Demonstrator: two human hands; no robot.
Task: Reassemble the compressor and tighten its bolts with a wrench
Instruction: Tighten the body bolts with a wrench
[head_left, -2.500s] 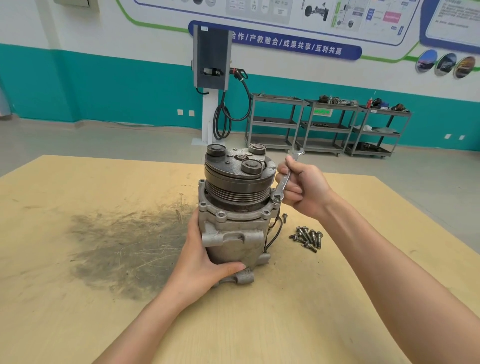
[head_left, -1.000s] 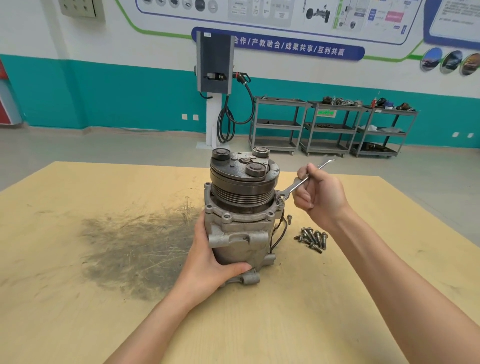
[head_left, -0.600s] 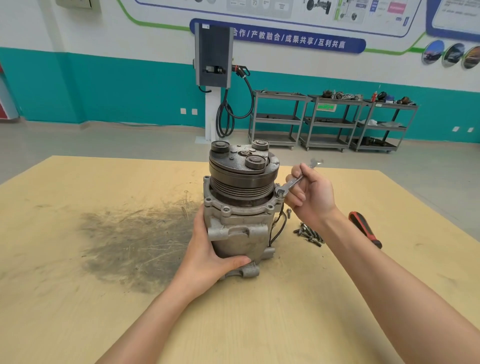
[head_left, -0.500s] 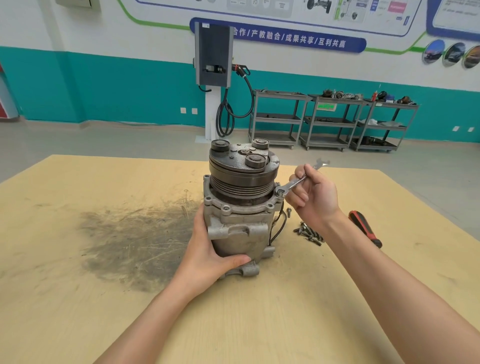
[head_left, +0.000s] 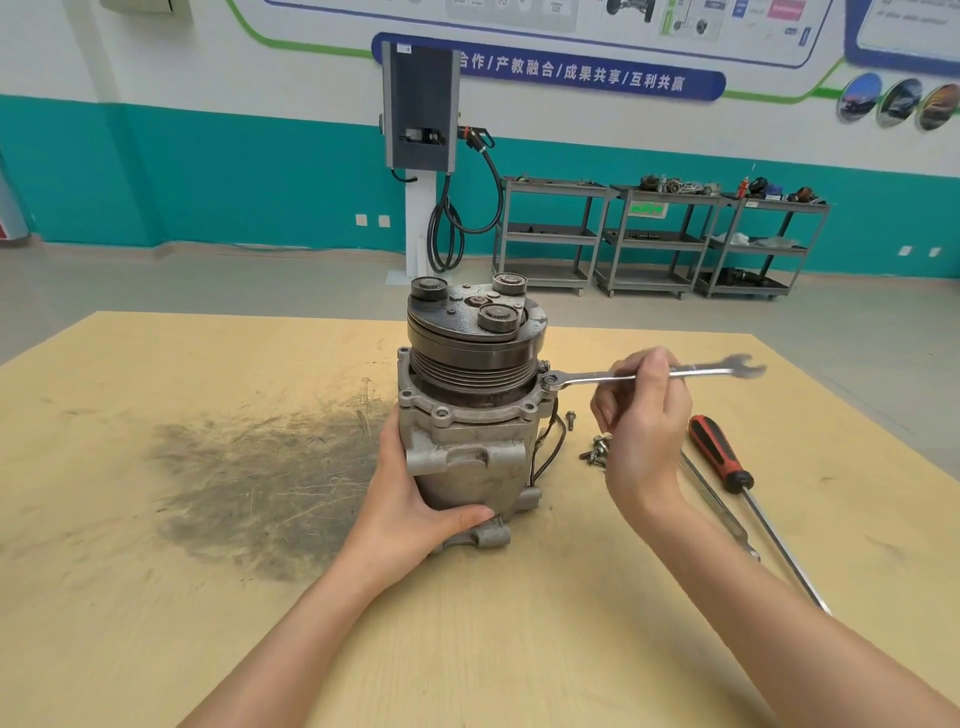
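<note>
left grip (head_left: 410, 499) | right grip (head_left: 641, 426) | forearms bare (no sleeves, gloves)

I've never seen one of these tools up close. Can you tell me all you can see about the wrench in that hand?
The wrench is a slim, shiny silver metal bar with a ring end and an open forked end. It lies nearly level. Its ring end sits over a bolt on the right side of the compressor flange, just below the pulley; the forked end points right and looks blurred. The right hand holds its shaft near the middle, fingers curled round it. Nothing else touches it.
</note>
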